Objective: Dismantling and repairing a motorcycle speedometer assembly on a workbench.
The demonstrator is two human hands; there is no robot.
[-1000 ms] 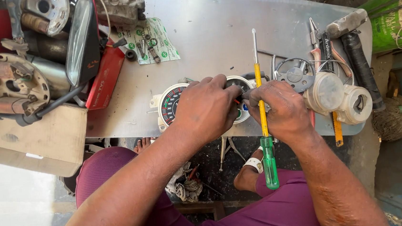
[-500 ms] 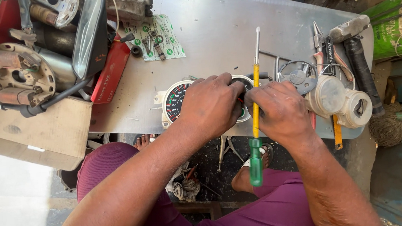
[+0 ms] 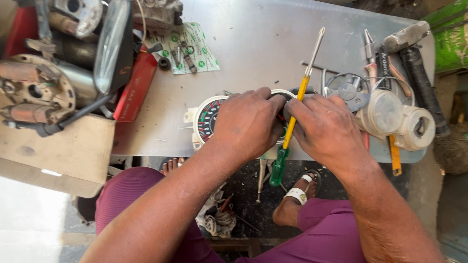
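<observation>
Head view:
Left hand (image 3: 250, 122): fingers curled over the round white-rimmed speedometer gauge cluster (image 3: 208, 118), gripping it at the near edge of the grey metal desk (image 3: 260, 40).
Right hand (image 3: 325, 127): fingers closed around the yellow-and-green-handled screwdriver (image 3: 292, 124), shaft pointing far-right.
Right of hands: white plastic cylindrical housings (image 3: 397, 118), black-handled hammer (image 3: 416, 72).

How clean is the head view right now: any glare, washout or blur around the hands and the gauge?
Head view: hard sunlight, the floor at lower left washed out to white; the metal table shines pale but keeps detail. The left hand, right hand and yellow screwdriver are sharp, and the gauge dial shows clearly. Edges bend slightly from the wide lens.
</observation>
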